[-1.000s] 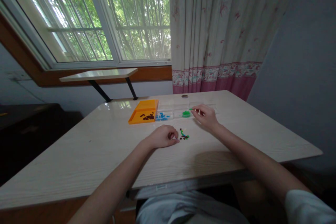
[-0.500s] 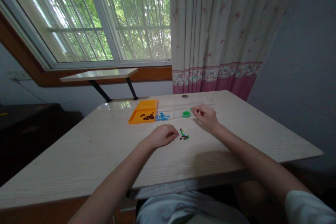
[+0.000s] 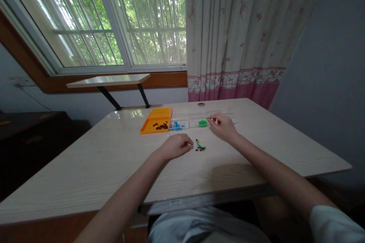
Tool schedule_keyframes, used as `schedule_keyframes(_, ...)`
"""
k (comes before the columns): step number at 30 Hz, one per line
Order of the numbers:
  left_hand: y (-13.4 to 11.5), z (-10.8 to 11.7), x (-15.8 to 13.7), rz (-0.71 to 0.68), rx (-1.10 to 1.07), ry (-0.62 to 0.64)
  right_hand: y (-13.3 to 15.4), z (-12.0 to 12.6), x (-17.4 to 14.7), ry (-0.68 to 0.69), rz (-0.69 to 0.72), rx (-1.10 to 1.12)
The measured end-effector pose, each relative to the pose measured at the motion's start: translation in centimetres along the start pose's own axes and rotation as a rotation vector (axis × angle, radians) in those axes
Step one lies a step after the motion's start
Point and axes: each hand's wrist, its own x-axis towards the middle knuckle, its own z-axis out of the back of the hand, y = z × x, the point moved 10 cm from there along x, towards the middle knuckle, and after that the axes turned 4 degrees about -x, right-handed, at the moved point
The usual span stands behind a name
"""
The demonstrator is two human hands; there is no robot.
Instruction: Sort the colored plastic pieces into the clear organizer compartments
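Note:
My right hand [image 3: 224, 125] is raised over the clear box, its thumb and forefinger pinching a small green piece [image 3: 208, 118]. Just below those fingertips, a heap of green pieces [image 3: 202, 123] fills a clear compartment. My left hand [image 3: 177, 145] rests on the table with curled fingers. A tiny blue piece [image 3: 192, 147] shows at its fingertips. Immediately right of it lies a small cluster of joined green, blue and brown pieces [image 3: 200, 147], with a few brown bits around its lower end. The pieces are too small to make out their exact kind.
An orange tray [image 3: 156, 113] with dark brown pieces [image 3: 162, 125] stands left of the clear compartment box [image 3: 194, 115]. Blue pieces [image 3: 176, 126] lie in one compartment. A raised shelf [image 3: 110, 80] on black legs is at the table's back left, and a curtain [image 3: 228, 38] hangs behind.
My left fingertips have shifted slightly, so the blue piece shows more clearly. My right hand stays almost still with the green piece.

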Motion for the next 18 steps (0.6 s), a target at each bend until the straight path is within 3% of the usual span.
schedule_keyframes(6, 0.0, 0.0, 0.0, -0.034, -0.041, 0.000, -1.4, -2.3, 0.5, 0.037, -0.075, -0.117)
schedule_keyframes(12, 0.3, 0.1, 0.1, -0.008, -0.077, -0.049, -2.5, -4.8, 0.3, 0.160, -0.121, -0.213)
schedule_keyframes(15, 0.3, 0.6, 0.1, -0.005, -0.119, -0.105, -1.0, -5.0, -0.5, 0.221, -0.043, -0.147)
schedule_keyframes(18, 0.3, 1.4, 0.1, 0.005, -0.139, -0.171, 2.2, -5.3, -1.6, 0.316, 0.131, -0.046)
